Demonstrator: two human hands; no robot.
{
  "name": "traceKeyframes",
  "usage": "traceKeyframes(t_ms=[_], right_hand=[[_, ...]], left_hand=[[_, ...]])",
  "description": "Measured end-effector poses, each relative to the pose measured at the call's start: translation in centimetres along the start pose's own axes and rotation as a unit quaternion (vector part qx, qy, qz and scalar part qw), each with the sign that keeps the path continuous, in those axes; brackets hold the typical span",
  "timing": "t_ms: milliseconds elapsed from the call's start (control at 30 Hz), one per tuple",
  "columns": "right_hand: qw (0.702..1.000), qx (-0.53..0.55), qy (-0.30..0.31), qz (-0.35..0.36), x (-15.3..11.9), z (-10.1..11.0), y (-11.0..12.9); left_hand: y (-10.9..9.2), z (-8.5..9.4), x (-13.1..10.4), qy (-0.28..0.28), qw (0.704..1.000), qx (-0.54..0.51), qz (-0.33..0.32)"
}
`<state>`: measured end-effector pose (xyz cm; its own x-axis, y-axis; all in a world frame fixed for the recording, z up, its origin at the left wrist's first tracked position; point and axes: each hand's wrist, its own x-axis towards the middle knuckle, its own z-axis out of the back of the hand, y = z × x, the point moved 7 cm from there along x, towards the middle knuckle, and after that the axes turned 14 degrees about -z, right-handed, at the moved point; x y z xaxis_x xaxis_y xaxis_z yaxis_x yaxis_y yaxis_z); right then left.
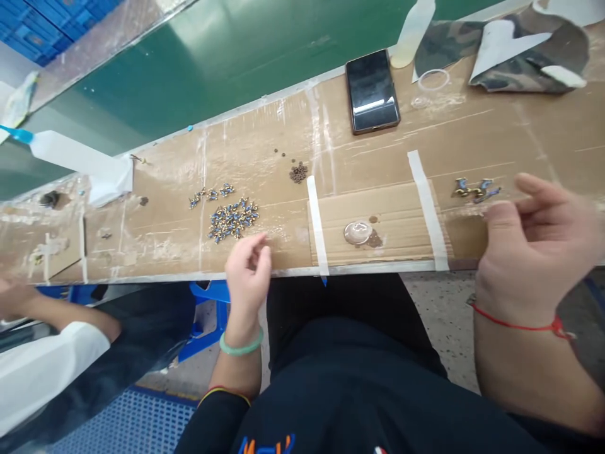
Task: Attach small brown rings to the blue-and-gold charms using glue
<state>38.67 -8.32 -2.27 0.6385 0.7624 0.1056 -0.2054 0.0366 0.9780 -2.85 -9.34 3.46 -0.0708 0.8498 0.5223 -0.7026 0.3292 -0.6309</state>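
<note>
My left hand (pixel 248 271) is at the table's front edge, just below a pile of small blue-and-gold metal pieces (pixel 234 219). Its fingers are loosely curled, thumb and forefinger a little apart, with nothing visible between them. Over the right part of the table, my right hand (pixel 539 243) is slightly blurred, its thumb and forefinger spread. Several more blue-and-gold pieces (pixel 476 189) lie just left of its fingertips. Between my hands, a clear wet blob (pixel 358 232) sits on a cardboard piece (pixel 397 208) held by white tape strips. Small brown bits (pixel 298 172) lie heaped behind it.
A phone (pixel 373 91) lies at the back, beside a soft plastic bottle (pixel 413 31) and camouflage cloth (pixel 534 50). Another bottle (pixel 70 151) leans at left. A green panel (pixel 212 57) borders the table's rear. A co-worker's arm (pixel 70 312) is at far left.
</note>
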Motion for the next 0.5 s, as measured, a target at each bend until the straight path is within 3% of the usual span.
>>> traceKeyframes(t_ms=[67, 133, 300, 500], right_hand=[[1.000, -0.004, 0.004, 0.011, -0.8, -0.5, 1.1], [1.000, -0.006, -0.004, 0.005, -1.7, -0.9, 1.9], [1.000, 0.000, -0.017, 0.020, -3.0, -2.0, 3.1], [0.999, 0.011, -0.012, 0.029, -3.8, -2.4, 3.0]], left_hand=[[2.4, 2.7, 0.2, -0.057, 0.988, 0.125, 0.069], [4.1, 4.1, 0.4, -0.073, 0.970, 0.195, 0.126], [5.9, 3.6, 1.7, -0.027, 0.962, 0.200, 0.185], [5.9, 2.7, 2.6, 0.048, 0.960, 0.216, 0.173]])
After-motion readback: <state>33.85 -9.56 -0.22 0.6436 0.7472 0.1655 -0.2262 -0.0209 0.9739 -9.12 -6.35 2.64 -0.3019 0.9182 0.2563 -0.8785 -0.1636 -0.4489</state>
